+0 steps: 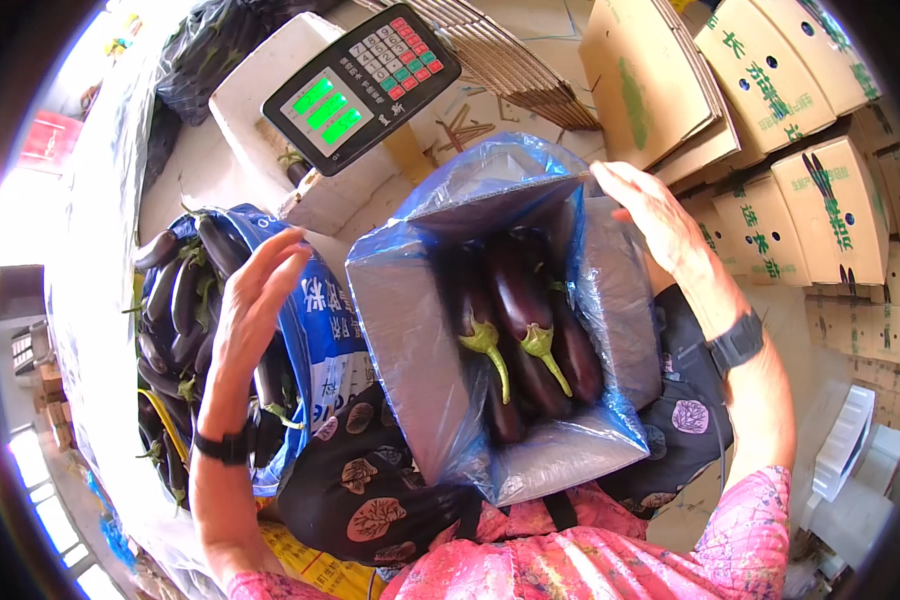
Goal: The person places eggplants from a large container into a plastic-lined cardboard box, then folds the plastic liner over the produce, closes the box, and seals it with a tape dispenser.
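A cardboard box (394, 330) lined with clear bluish plastic film (529, 154) stands before me with its flaps folded outward. Several dark purple eggplants (520, 289) with green stems lie inside it. My right hand (649, 214) is at the box's far right corner, thumb and fingers apart; whether the fingertips touch the flap I cannot tell. Left of the box, my left hand (259, 281) is raised, holding nothing, its fingers slightly bent. Beneath and beside that hand is a blue printed sack (330, 315) with many loose eggplants (176, 300) at its mouth.
A digital scale display (360, 86) with lit green readouts stands beyond the box, beside a white foam box (259, 90). Flattened cartons (645, 82) lean at the far right. Printed cartons (832, 214) are stacked along the right. White plastic sheeting (94, 300) runs down the left.
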The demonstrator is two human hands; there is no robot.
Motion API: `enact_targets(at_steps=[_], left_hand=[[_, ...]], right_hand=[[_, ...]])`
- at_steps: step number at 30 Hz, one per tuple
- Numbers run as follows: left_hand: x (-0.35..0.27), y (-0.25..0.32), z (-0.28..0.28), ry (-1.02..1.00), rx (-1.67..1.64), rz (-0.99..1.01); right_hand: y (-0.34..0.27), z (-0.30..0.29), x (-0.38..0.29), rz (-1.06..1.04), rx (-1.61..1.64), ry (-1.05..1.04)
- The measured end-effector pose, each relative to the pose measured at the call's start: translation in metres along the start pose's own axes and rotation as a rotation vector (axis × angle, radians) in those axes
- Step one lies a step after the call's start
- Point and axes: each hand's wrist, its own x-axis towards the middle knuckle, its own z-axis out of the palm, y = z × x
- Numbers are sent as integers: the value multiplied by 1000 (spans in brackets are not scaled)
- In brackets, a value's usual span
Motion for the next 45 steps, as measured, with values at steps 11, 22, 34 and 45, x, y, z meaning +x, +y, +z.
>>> enact_targets(at_steps=[11, 22, 34, 45], left_hand=[[92, 14, 62, -466, 214, 64], [3, 65, 50, -444, 195, 392], [-12, 65, 59, -231, 377, 340], [32, -24, 53, 73, 481, 174]], right_hand=[[-23, 14, 45, -185, 147, -244], [-30, -8, -63, -272, -189, -704], [2, 32, -110, -539, -406, -77], [45, 29, -105, -238, -880, -175]])
